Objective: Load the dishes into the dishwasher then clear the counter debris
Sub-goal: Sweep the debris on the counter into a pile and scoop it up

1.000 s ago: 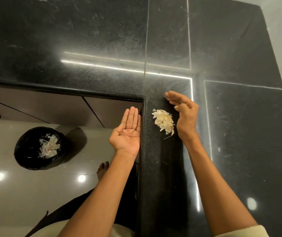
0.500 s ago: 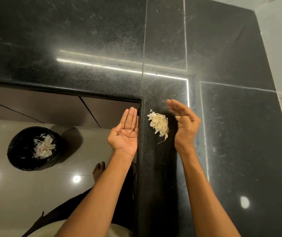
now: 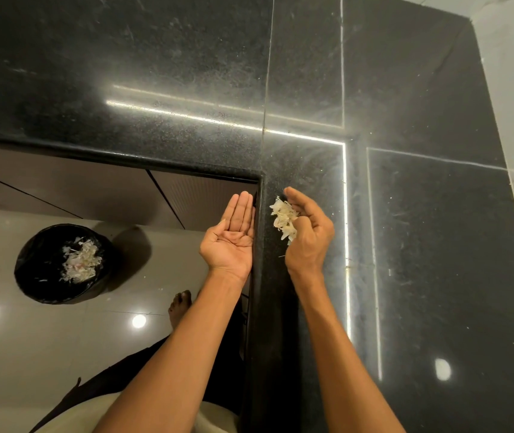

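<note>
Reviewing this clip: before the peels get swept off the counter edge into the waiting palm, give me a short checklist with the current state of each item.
1. Left hand cupped palm up against the counter edge, below the rim: ok.
2. Right hand behind the peel scraps, on the side away from the edge: ok.
3. Scraps gathered in one pile near the edge: mostly ok; a stray sliver or two lie on the counter just below the pile.
4. Palm lined up with the pile: ok.
5. Bin on the floor, uncovered, already holding similar scraps: ok.
6. Whether the right hand is pushing the pile or has curled round some scraps: cannot tell.
</note>
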Demonstrator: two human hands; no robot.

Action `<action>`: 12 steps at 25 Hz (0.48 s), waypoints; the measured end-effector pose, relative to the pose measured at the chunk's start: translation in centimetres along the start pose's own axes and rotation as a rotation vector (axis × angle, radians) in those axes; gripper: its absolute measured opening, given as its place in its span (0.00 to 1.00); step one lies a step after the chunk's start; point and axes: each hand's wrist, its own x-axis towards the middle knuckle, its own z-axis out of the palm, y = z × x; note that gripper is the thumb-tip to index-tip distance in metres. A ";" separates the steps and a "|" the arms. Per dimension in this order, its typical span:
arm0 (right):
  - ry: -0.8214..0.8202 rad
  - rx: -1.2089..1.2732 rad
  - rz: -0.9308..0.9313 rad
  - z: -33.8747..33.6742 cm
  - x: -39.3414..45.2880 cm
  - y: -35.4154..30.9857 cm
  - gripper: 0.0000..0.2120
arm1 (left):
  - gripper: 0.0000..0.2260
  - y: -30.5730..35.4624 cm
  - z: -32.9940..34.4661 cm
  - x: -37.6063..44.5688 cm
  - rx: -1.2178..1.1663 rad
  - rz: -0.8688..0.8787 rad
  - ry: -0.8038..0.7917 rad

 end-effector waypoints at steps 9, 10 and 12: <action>-0.143 0.244 0.042 4.5 -2.4 -1.7 0.23 | 0.22 0.3 -0.2 -0.1 -0.027 -0.051 -0.015; -0.182 0.296 0.036 4.7 -2.4 -2.1 0.23 | 0.21 0.3 -0.1 -0.2 -0.037 -0.059 -0.016; -0.179 0.343 0.006 4.1 -1.8 -2.4 0.23 | 0.22 0.3 0.2 -0.2 -0.063 -0.053 -0.028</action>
